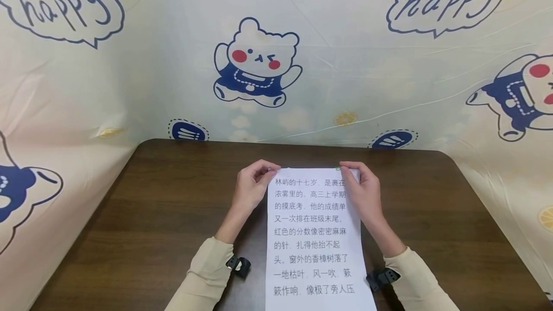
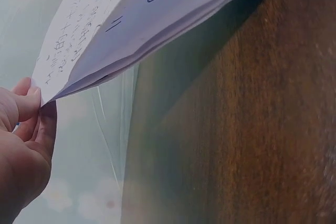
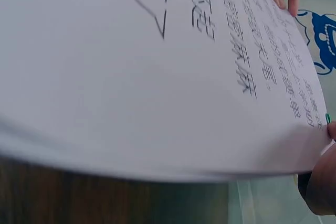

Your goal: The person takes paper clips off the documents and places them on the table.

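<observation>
A long white stack of paper point(image 1: 313, 248) with printed Chinese characters is held up by its two top corners. My left hand point(image 1: 252, 187) pinches the upper left corner between thumb and fingers; the left wrist view shows the layered lower edges of the paper point(image 2: 131, 45) sagging away from that hand point(image 2: 23, 135). At the upper right corner, my right hand point(image 1: 366, 196) pinches the paper with its thumb on the printed side. Next to that thumb a small green wire loop, like a paper clip point(image 3: 328, 118), shows at the top edge.
A dark brown wooden table point(image 1: 173, 215) lies beneath the paper. Behind and beside it hangs a pale cloth point(image 1: 337, 100) printed with cartoon bears and the word "happy". Black straps with small devices point(image 1: 239, 266) sit on both wrists over cream sleeves point(image 1: 200, 272).
</observation>
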The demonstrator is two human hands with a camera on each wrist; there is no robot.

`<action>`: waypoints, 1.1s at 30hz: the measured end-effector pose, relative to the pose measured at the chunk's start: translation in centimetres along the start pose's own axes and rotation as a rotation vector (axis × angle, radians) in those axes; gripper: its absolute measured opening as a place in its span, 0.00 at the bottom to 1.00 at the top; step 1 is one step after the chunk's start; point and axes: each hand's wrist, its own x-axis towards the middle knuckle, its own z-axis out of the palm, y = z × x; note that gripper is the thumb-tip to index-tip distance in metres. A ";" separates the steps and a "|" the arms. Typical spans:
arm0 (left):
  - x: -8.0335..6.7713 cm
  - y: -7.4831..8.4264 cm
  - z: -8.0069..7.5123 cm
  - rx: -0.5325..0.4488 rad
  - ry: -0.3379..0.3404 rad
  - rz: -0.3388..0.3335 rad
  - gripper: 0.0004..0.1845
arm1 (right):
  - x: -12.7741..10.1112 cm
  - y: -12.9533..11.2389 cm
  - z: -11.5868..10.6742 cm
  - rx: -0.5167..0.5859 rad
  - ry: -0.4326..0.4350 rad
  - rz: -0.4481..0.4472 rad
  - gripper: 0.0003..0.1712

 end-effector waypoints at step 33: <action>0.1 -0.7 -0.3 0.001 0.010 -0.031 0.05 | 1.4 0.6 -3.7 -0.258 -0.020 -0.281 0.14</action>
